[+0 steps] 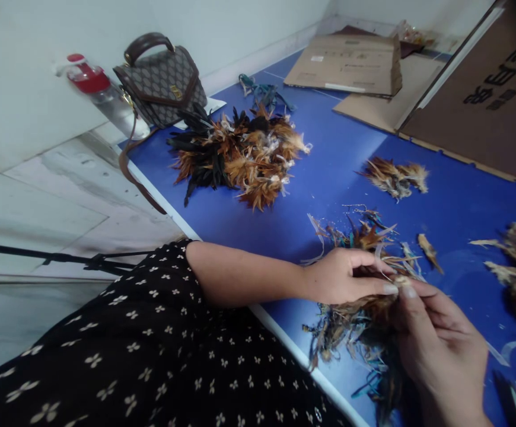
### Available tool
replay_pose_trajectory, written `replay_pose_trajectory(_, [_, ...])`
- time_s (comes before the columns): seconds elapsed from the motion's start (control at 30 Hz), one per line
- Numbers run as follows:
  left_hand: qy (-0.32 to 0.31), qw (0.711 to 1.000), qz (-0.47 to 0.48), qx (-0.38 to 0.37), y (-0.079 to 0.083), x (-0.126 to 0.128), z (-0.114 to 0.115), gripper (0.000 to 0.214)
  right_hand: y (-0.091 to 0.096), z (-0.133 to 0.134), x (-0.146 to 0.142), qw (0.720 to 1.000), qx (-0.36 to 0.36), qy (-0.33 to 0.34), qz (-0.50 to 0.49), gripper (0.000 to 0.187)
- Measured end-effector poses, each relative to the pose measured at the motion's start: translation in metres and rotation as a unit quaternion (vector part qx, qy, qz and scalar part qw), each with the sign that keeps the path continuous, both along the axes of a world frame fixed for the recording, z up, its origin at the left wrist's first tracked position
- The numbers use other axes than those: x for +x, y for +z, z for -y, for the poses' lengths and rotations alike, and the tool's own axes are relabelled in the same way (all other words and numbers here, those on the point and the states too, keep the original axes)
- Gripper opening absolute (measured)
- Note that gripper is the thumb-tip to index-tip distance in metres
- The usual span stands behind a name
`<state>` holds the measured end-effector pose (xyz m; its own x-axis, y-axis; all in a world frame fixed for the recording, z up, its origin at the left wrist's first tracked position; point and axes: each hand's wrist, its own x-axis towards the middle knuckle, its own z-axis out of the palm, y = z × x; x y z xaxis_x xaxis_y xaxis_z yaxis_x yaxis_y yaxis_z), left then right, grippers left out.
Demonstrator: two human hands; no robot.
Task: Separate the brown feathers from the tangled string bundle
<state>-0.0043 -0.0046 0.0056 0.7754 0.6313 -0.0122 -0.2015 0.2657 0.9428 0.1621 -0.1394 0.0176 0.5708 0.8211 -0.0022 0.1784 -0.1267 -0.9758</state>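
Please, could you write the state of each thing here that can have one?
Brown feather bunch: pinched at pale end
Left hand: grip near pale end, closure unclear
Right hand: grip closed on bunch
Brown patterned handbag: closed
Brown strap: hanging loose
Clear red-topped bottle: capped
Brown-and-black feather pile: heaped
Light-brown cardboard sheet: flattened

Feathers are orange-brown and black, tabletop blue, clothing cream-flowered black.

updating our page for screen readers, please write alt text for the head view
A person's right hand pinches a brown feather bunch, the left hand against it, over a blue table. Beyond are more brown and black feathers, a handbag, a red-capped bottle and cardboard.
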Motion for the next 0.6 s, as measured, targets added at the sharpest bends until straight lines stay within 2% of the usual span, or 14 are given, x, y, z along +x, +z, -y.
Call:
replay_pose_trajectory(0.17, [0.042, 0.996, -0.03, 0.068, 0.004, 0.0, -0.001, 0.037, 0.007, -0.006, -0.007, 0.999, -0.029, -0.042, -0.005, 0.055])
replay_pose_trajectory(0.37, [0.039, 0.987, -0.095, 0.12, 0.018, -0.007, -0.009, 0.019, 0.011, -0.009, -0.007, 0.998, -0.056, -0.042, -0.004, 0.066])
replay_pose_trajectory(0.53, [-0.018, 0.972, -0.115, 0.206, 0.031, -0.017, -0.022, 0.021, 0.012, -0.008, -0.004, 0.995, -0.087, -0.039, 0.023, 0.072])
replay_pose_trajectory(0.6, [-0.049, 0.97, -0.116, 0.207, 0.035, -0.019, -0.028, 0.029, 0.011, -0.006, -0.002, 0.995, -0.089, -0.038, 0.022, 0.073])
